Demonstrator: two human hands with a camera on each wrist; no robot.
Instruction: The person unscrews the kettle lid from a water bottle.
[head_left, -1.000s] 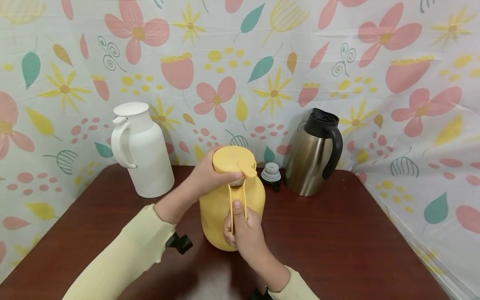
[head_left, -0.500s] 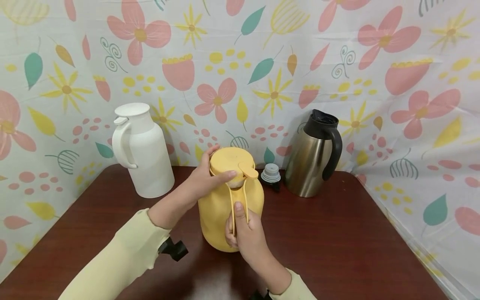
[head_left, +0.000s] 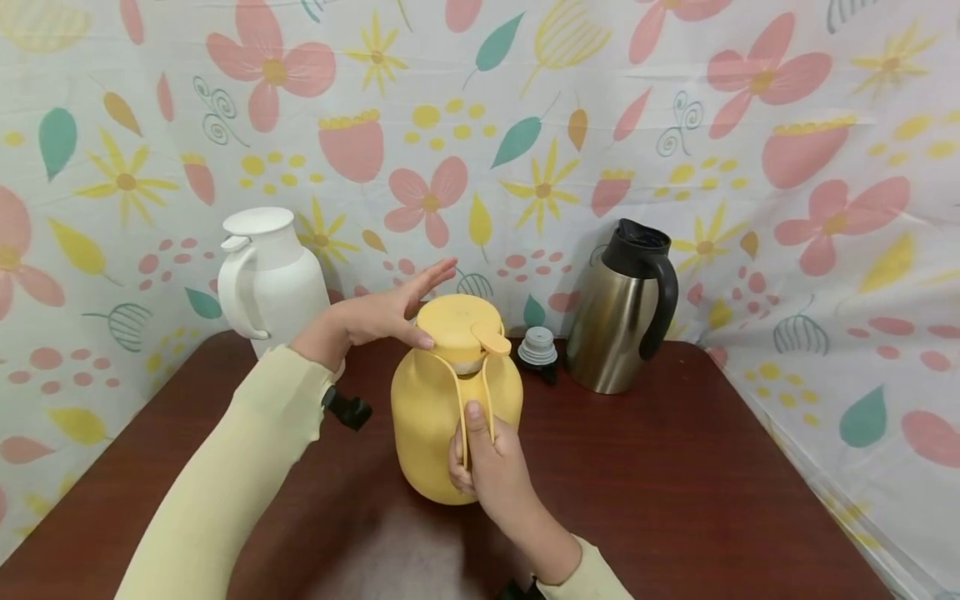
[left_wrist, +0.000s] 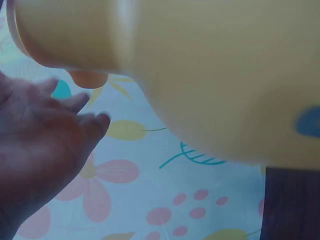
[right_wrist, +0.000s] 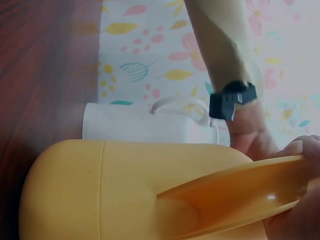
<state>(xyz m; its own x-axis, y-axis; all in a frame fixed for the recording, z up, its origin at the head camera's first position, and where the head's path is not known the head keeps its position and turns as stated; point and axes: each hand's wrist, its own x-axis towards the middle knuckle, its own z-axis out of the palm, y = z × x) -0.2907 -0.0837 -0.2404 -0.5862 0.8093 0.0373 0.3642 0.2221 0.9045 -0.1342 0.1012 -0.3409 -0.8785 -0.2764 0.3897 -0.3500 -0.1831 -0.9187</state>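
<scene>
A yellow thermos jug (head_left: pixel 423 417) stands upright on the table, its round lid (head_left: pixel 454 321) on top. My right hand (head_left: pixel 498 471) grips the jug's handle, the thumb lying along it. Beside the lid, my left hand (head_left: pixel 378 318) has its fingers extended and spread, the thumb tip close to the lid's side. In the left wrist view that left hand (left_wrist: pixel 45 132) shows apart from the jug's neck. A thumb tab (head_left: pixel 491 338) sticks out from the lid toward the right of the handle.
A white jug (head_left: pixel 281 292) stands at the back left, partly behind the left forearm. A steel jug (head_left: pixel 609 329) with a black top stands back right, with a grey and black stopper (head_left: pixel 538 347) beside it. A flower-patterned cloth (head_left: pixel 555 100) hangs behind the dark table (head_left: pixel 675 483).
My left hand has let go of the lid and moved left, its fingers straightening and spreading. The right hand keeps its grip on the handle. The lid tab looks turned slightly.
</scene>
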